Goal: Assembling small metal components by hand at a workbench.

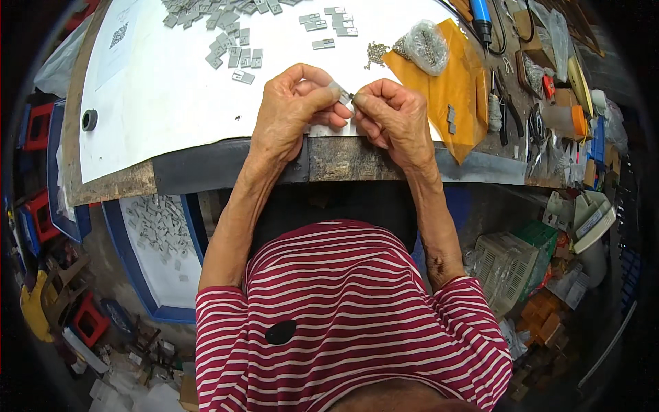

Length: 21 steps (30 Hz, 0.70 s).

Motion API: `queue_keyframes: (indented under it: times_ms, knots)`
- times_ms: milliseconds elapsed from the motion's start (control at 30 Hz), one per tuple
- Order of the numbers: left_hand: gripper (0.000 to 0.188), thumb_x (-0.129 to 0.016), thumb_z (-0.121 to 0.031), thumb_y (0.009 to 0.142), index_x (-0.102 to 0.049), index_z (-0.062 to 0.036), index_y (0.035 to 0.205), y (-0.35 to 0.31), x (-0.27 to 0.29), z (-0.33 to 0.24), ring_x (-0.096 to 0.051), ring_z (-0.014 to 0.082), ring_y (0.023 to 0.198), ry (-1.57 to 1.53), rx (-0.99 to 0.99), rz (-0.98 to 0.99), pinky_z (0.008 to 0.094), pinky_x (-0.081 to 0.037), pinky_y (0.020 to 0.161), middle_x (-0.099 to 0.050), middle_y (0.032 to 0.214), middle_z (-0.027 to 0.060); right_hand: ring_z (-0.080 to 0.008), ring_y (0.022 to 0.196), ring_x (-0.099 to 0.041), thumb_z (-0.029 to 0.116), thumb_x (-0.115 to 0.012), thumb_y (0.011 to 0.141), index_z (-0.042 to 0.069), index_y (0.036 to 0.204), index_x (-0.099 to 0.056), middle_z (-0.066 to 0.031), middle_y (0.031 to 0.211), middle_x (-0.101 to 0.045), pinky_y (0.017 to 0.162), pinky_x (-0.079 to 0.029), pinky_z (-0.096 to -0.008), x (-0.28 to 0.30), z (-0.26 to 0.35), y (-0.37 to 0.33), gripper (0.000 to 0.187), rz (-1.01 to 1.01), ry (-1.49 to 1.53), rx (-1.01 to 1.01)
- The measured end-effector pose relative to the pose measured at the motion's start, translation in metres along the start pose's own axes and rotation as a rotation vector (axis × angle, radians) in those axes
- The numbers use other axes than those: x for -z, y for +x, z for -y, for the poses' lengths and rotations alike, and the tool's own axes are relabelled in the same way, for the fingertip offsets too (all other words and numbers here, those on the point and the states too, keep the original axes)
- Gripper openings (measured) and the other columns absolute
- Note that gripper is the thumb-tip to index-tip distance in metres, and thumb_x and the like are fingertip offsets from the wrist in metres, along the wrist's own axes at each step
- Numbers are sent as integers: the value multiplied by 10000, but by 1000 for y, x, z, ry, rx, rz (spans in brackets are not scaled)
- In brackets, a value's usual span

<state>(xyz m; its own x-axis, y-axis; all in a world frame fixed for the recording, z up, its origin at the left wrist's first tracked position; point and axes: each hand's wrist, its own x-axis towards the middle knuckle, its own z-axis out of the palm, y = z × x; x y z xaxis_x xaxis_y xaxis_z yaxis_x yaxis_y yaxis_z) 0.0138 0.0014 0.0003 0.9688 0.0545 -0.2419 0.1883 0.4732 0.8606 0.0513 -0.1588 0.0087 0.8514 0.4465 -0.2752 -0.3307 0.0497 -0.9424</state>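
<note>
My cluttered room [113,271], white sheet [171,89], one black ring [89,120] left. Left hand [294,103] pinches one grey piece [344,98], right hand [397,118] something dark [352,96].

Shirt [343,288] crimson, white-striped; sheet [171,103] white; small pieces [323,44] grey; envelope [420,77] orange-yellow; tray [175,314] blue.

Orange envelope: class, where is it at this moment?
In the head view, the orange envelope lies on the table's right side, just right of the right hand, with a clear bag of small metal parts at its far end.
</note>
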Motion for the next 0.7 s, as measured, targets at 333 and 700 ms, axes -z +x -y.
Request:
queue_keyframes:
  times_ms: [333,700]
  knots:
    - [103,-569,20,786,-505,49,860,-3,-7,8,-622,137,580,27,-101,-77,211,-528,518,-602,658,99,-35,397,-434,97,-609,822,-57,807,-565,-40,558,-545,324,-291,-160,-1,-3,0,161,-30,-45,-14]
    - [107,-585,7,788,-521,33,870,-6,-6,9,-608,105,568,110,-140,-55,181,-505,496,-604,650,88,-46,430,-453,81,-594,836,-51,832,-557,-65,626,-566,341,-314,-155,6,-6,5,138,38,-50,-25]
